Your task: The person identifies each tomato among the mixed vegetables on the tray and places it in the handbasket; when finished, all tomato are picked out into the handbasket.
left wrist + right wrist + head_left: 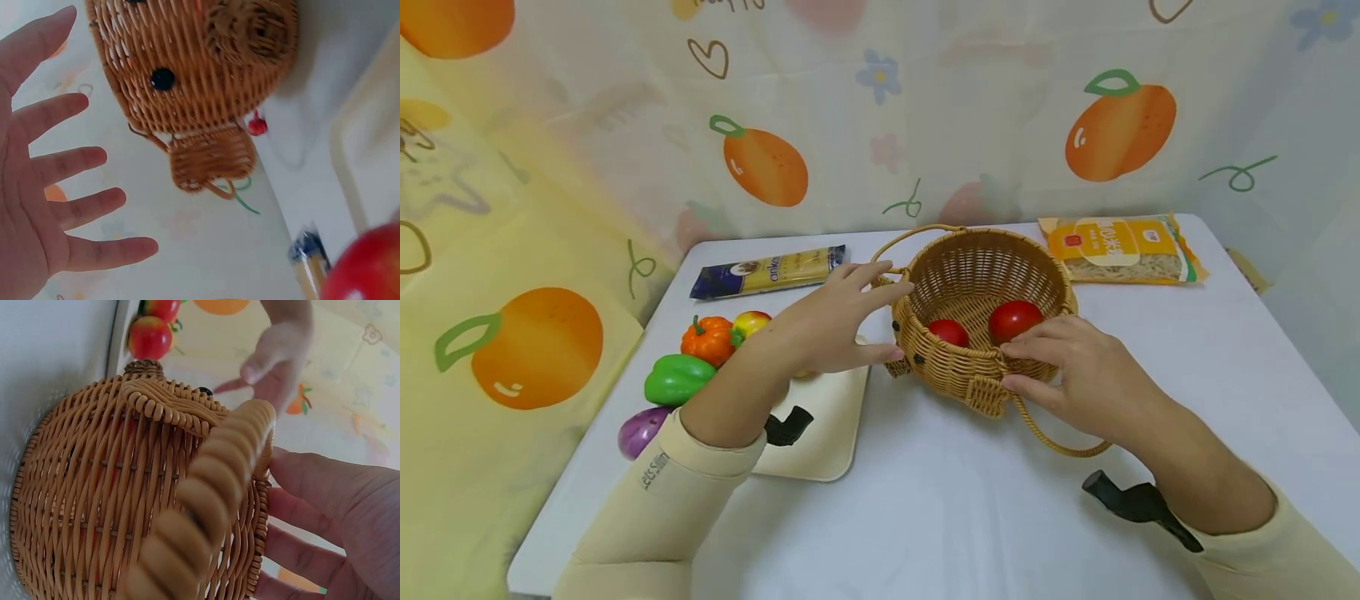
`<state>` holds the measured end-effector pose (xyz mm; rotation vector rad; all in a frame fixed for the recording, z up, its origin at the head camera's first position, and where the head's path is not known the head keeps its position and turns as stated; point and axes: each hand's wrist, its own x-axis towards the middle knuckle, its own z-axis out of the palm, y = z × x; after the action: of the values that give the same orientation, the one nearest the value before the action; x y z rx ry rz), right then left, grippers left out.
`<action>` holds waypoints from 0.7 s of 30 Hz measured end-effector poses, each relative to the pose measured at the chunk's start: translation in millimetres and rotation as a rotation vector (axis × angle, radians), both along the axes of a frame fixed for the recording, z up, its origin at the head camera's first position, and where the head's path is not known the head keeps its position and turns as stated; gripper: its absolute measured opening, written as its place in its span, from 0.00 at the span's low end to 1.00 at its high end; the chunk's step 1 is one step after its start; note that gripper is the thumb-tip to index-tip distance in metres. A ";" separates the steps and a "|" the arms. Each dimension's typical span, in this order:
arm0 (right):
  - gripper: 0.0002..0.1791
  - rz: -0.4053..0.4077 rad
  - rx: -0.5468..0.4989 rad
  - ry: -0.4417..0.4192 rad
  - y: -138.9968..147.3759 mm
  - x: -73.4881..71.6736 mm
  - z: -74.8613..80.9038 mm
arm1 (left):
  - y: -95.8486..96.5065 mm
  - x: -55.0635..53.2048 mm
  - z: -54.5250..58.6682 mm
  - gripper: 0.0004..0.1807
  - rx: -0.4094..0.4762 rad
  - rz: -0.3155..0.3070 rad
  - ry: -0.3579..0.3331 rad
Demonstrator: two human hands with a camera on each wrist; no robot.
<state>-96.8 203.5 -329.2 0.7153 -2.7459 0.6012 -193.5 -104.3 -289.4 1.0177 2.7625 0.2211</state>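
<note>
On the white table (925,533), a basket (951,372) with two red fruits (1015,320)

Nearest, at the left, a tray (842,442) is seen, with an eggplant (642,432), a green pepper (679,380), a pumpkin (706,342) and an apple (751,322) grouped by it. Beyond, near the table's middle, the basket is set mouth up, its face turned near-left, toward the tray; its two handles are placed at far left and near right, and its longer line is drawn between them. In the left wrist view the snout (253,31) and an eye (162,79) are shown up close; from the head both fruits are plainly seen, while from the right wrist only red is glimpsed through the weave. The left hand (838,321) is held just beside the basket, fingers spread wide, nothing gripped. The right hand (1086,375) is bent at the near-right rim; whether the rim is pinched cannot be told. Farther back, a blue-and-yellow pack (771,272) and an orange pack (1123,248) are laid before a printed curtain (970,108).
</note>
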 end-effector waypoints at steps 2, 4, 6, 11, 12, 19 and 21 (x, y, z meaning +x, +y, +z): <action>0.18 -0.001 -0.002 0.003 0.4 0.4 -0.4 | -9.0 0.8 -3.5 0.44 -0.015 0.026 -0.022; 0.18 -0.004 -0.002 0.002 0.6 0.7 -0.5 | -19.2 1.6 -8.0 0.44 -0.034 0.047 -0.036; 0.18 -0.006 0.003 0.001 0.9 1.0 -0.3 | -30.3 2.5 -12.6 0.44 -0.048 0.066 -0.051; 0.18 -0.011 0.010 0.000 1.0 1.1 -0.3 | -59.3 5.6 -24.3 0.45 -0.070 0.124 -0.063; 0.18 -0.013 0.011 0.000 1.1 1.1 -0.3 | -64.5 6.6 -26.1 0.45 -0.071 0.134 -0.065; 0.18 -0.014 0.007 0.002 1.1 0.6 -1.5 | -96.9 15.5 -39.8 0.42 -0.037 0.202 -0.096; 0.18 -0.015 0.003 -0.006 0.9 0.7 -1.4 | -105.0 18.0 -43.8 0.41 -0.035 0.212 -0.089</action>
<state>-96.1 204.4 -330.6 0.6935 -2.7555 0.5969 -175.6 -209.2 -333.2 0.6880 2.7806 0.2411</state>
